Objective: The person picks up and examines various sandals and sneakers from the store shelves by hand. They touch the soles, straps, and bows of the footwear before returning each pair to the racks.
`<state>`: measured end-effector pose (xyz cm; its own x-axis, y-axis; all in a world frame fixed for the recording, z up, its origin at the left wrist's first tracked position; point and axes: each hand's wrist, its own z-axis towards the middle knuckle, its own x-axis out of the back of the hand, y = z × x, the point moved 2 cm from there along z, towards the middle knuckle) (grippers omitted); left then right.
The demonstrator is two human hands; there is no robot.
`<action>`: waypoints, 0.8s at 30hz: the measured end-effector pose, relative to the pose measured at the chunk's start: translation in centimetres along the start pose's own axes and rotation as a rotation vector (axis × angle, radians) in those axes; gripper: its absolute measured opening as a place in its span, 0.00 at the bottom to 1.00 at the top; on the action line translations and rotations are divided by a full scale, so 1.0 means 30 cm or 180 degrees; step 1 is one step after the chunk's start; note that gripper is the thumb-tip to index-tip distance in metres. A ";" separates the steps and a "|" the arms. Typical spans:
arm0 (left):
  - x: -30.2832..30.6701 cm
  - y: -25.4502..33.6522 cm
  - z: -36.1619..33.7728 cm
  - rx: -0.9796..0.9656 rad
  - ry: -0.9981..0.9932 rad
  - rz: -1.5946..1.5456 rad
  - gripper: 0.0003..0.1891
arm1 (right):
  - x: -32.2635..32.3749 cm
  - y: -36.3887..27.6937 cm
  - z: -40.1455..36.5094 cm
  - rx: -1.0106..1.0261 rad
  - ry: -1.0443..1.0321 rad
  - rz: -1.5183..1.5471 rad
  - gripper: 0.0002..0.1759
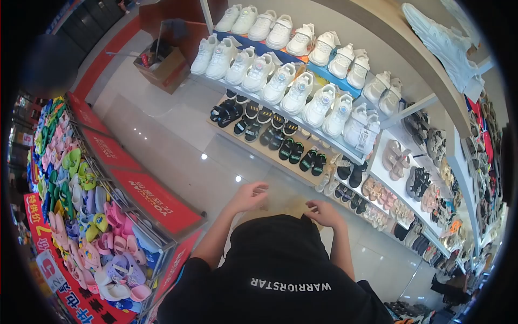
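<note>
Between clog display and shoe shelving: raises both hands ahead of the torso, over the floor (178,146); holds no shoe in view.
Left hand (249,196): hovers past the garment's outline; fingers apart, loosely bent, gripping nothing visible.
Right hand (325,214): bends inward beside the upper edge of the black garment (291,254); cannot tell whether pinching fabric or merely close to it, nor whether fingers are closed.
Black garment: covers the torso, below and between both hands; bears upside-down WARRIORSTAR lettering.
Reach condition: judged from present posture, would require an outward extension of the right arm for any contact with the shelving.
Tan patch (291,208): shows beyond the garment, between the hands; too blurred to identify.
Shelving, right side: carries white shoes (278,83) in rows, dark sandals (291,150) on the tier below.
Shelf edge (302,123): juts toward the aisle; probably limits right-arm clearance.
Clog display, left side: holds mixed colored clogs (121,270) behind red panels (156,197); probably limits left-side movement.
Cardboard box (170,70): stands on the floor near the far shelf end, open, with items inside; narrows passage there.
</note>
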<state>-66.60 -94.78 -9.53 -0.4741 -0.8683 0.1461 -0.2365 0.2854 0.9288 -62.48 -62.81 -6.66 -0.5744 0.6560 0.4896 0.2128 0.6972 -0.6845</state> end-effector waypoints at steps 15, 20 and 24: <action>0.269 0.036 0.062 -0.0163 0.0486 -0.0378 0.19 | 0.130 -0.376 0.515 0.0469 0.0136 -0.1009 0.23; 0.502 -0.020 0.087 0.0017 0.0831 -0.0646 0.18 | 0.141 -0.624 0.798 0.1007 -0.0015 -0.1060 0.23; 0.696 0.029 0.101 0.0042 0.0966 -0.0551 0.18 | 0.196 -0.922 0.967 0.1220 0.0100 -0.0631 0.22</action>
<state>-79.27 -111.45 -6.71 -0.1528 -0.9847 0.0833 -0.3032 0.1269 0.9445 -94.68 -86.61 -0.52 -0.5490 0.5329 0.6440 -0.2116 0.6567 -0.7238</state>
